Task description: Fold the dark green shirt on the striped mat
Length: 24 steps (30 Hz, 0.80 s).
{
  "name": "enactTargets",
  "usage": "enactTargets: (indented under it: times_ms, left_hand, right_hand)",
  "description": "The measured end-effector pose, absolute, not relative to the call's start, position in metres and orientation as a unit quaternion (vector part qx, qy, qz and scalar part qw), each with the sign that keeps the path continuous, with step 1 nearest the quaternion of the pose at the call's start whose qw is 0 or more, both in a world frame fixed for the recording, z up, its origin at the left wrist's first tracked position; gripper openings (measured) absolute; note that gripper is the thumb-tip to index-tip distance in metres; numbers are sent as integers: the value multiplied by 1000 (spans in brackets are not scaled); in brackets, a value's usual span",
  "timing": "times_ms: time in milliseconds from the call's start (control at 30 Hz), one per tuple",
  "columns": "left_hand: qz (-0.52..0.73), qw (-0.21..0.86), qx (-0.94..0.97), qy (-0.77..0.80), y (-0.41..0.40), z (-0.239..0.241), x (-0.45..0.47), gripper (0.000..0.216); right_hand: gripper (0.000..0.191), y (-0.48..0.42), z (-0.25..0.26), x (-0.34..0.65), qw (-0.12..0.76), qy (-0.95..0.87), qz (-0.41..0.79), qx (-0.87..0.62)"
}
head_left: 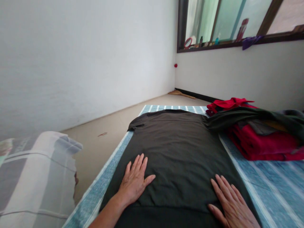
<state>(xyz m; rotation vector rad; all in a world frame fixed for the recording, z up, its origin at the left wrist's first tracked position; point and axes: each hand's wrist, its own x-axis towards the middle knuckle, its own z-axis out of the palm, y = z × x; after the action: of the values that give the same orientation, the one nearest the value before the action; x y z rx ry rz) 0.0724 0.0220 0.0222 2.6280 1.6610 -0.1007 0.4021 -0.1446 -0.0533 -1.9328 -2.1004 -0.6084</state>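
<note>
1. Centrally placed: a dark shirt (177,148), spread flat and face down on a blue striped mat (273,186) on the floor, collar end pointing away toward the far wall.
2. Resting palm-down on the shirt's near left part: the left hand (135,182), fingers (140,163) straight and slightly fanned, thumb out to the right, gripping nothing.
3. Lying flat on the shirt's near right part, close to its right edge: the right hand (231,205), fingers (224,186) extended and open, holding nothing; partly cut off by the lower edge of the view.
4. Well apart from each other, with smooth dark cloth between.
5. Visible at the far left of the shirt: a short sleeve (135,125), folded in at the mat's edge.
6. Heaped to the right on the mat, just beside the shirt's far right corner: a pile of red clothes (261,142), with a dark green garment (249,115) draped over the top and touching the shirt's shoulder area.
7. At the near left, off the mat: a pale grey checked bundle of fabric (35,177), blurred.
8. Beyond the mat: bare beige floor (99,148), white walls, a small broom (181,93) in the far corner.
9. High on the right wall: a dark-framed window (228,25), its sill crowded with small items too blurred to identify.
</note>
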Motion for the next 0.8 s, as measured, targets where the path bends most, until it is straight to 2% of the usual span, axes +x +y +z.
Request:
enactTargets:
  times_ms: [167, 333, 500, 667, 800]
  left_hand:
    - [-36, 6, 846, 531, 22, 26, 73, 75]
    - [11, -19, 869, 495, 18, 34, 78, 70]
    - [-19, 16, 874, 485, 15, 32, 88, 72]
    - [-38, 36, 867, 495, 15, 27, 88, 75]
    - [-35, 44, 867, 495, 15, 28, 87, 74]
  right_hand:
    - [66, -144, -52, 401, 115, -716, -208, -657]
    - [66, -142, -34, 392, 134, -714, -210, -655]
    - [72, -129, -17, 352, 167, -759, -188, -601]
    - [78, -118, -37, 320, 162, -799, -82, -574]
    - [77, -118, -53, 319, 160, -803, -66, -570]
